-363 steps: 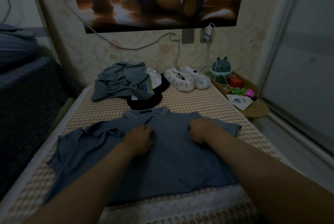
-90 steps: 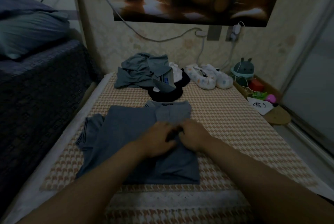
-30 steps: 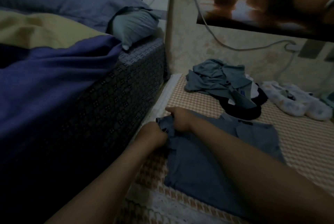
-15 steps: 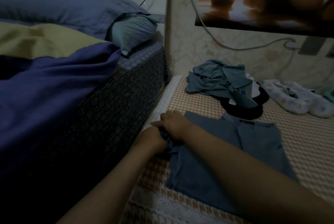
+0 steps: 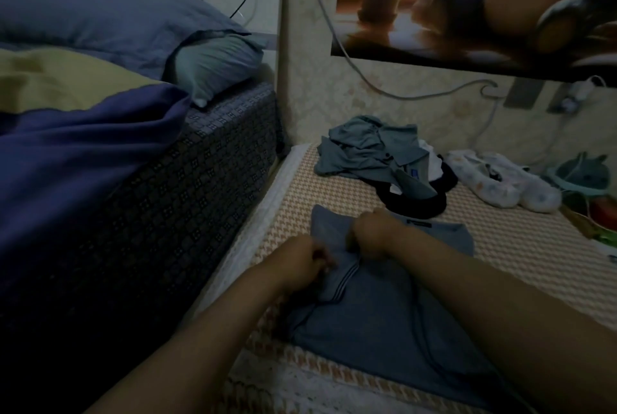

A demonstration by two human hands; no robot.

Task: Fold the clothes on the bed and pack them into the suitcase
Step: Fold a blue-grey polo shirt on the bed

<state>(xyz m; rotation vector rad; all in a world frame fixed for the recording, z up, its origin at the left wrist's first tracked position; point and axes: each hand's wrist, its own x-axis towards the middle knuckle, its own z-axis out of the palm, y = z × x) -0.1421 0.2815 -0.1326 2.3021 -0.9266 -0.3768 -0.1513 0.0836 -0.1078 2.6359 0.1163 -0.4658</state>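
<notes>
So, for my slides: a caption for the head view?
Left hand and right hand hold the blue shirt by its sleeve on the bed.

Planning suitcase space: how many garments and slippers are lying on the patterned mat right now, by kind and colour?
Blue polo shirt: 1
Grey-green shirt: 1
Black garment: 1
White garment, mostly covered: 1
White slippers: 2
Total: 6

1. Both of your arms show in the head view, and both are bare up to the wrist.
2. Your left forearm (image 5: 200, 340) is uncovered along its whole visible length and ends in the left grip (image 5: 300, 263), a bare hand.
3. Your right forearm (image 5: 500, 307) is bare as well, ending in the right grip (image 5: 370, 233), also bare.
4. Dim light leaves knuckles and nails too dark to tell.
</notes>
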